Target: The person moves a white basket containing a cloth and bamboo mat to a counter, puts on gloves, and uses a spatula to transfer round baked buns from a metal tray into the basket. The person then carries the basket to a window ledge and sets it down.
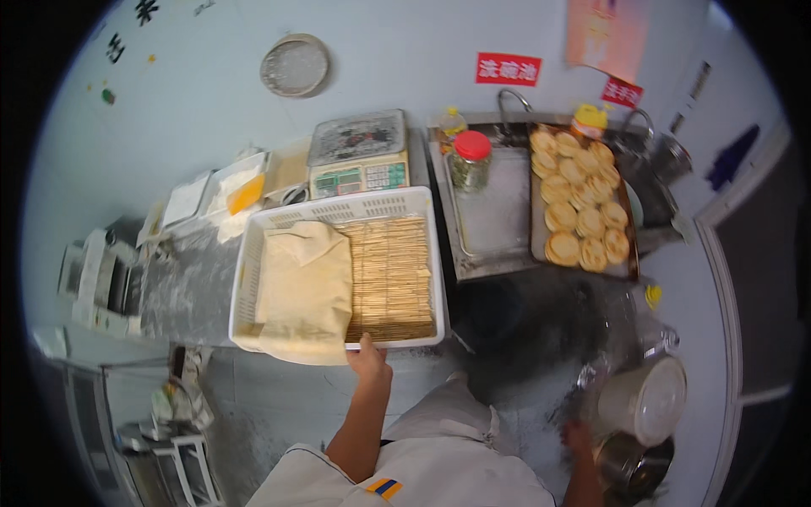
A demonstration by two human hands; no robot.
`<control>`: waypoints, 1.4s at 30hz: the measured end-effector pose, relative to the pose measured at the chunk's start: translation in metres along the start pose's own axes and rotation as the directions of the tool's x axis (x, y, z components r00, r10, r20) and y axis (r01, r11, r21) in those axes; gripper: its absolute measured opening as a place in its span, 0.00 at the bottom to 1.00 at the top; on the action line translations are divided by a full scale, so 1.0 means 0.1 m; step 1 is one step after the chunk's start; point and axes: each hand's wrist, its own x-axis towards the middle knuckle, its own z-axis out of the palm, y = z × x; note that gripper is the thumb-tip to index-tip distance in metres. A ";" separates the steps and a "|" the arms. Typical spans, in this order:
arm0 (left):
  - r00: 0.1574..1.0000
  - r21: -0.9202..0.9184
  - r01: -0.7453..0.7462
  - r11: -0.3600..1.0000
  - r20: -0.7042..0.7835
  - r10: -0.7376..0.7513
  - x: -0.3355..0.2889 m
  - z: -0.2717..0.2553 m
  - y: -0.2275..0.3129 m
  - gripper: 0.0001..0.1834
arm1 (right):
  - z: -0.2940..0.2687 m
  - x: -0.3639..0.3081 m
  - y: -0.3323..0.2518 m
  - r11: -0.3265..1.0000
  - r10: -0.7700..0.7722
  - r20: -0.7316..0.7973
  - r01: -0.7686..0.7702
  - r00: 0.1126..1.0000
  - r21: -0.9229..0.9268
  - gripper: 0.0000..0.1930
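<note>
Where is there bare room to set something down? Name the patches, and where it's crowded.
Bare: the floury worktop left of the white basket; the bamboo mat inside it, right of the cream sheet; the pale metal surface between the red-lidded jar and the pastry tray. Crowded: behind the basket, around the scale, and the pastry tray, nearly full.

My white basket
Cream cloth lies at left, over the near rim; straw mat shows at right.
</note>
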 end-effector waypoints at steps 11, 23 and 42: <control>0.954 0.030 -0.126 0.992 -0.270 0.130 -0.31 0.17 -0.66 0.33 | 0.68 2.29 -2.18 0.744 -0.015 0.585 0.400 0.811 -0.535 0.10; 0.828 -0.268 -0.102 0.958 -0.556 -0.067 -4.10 -2.60 -2.71 0.20 | 2.79 0.28 -2.89 0.272 0.106 0.957 0.918 0.269 -0.288 0.10; -0.515 0.874 -0.191 0.446 -0.477 0.712 -11.19 -6.95 -0.49 0.25 | 0.79 -4.78 2.17 0.086 0.837 0.375 0.772 -0.399 0.630 0.27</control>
